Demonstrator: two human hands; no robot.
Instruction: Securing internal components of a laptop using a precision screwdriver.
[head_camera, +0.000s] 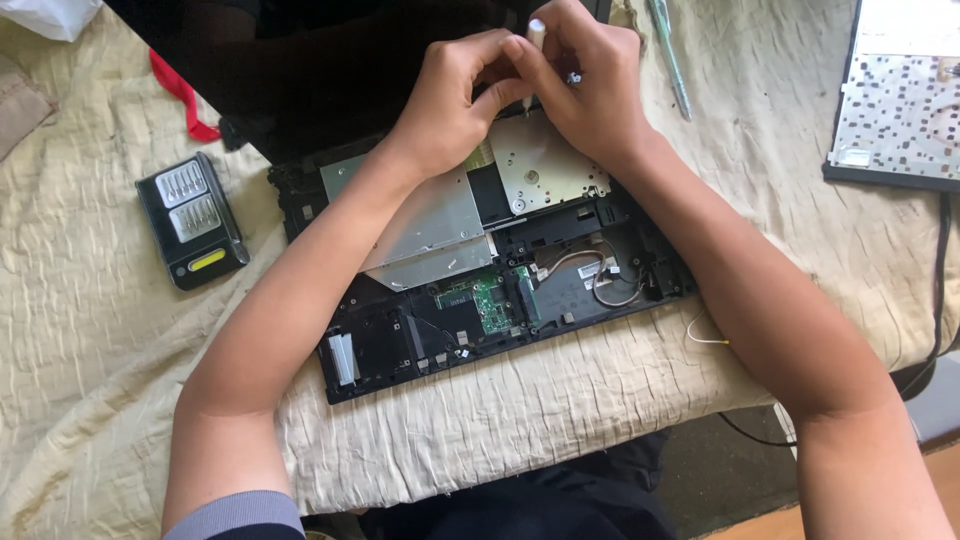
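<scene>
A table covered by a crumpled cream cloth (90, 330) carried everything, its near edge dropping off at the lower right. An opened black laptop base (480, 300) lay at the middle of the cloth, with a dark bit case (192, 221) well to its left and a red strap (180, 95) beyond that. A removed keyboard panel (895, 100) rested at the far right corner, a teal pen-like tool (668, 55) lay near the top, and a black cable (940, 290) trailed down the right side.

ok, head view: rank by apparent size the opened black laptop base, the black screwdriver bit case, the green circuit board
1. Opened black laptop base, by far the largest.
2. Black screwdriver bit case.
3. Green circuit board, smallest; only partly exposed.
</scene>
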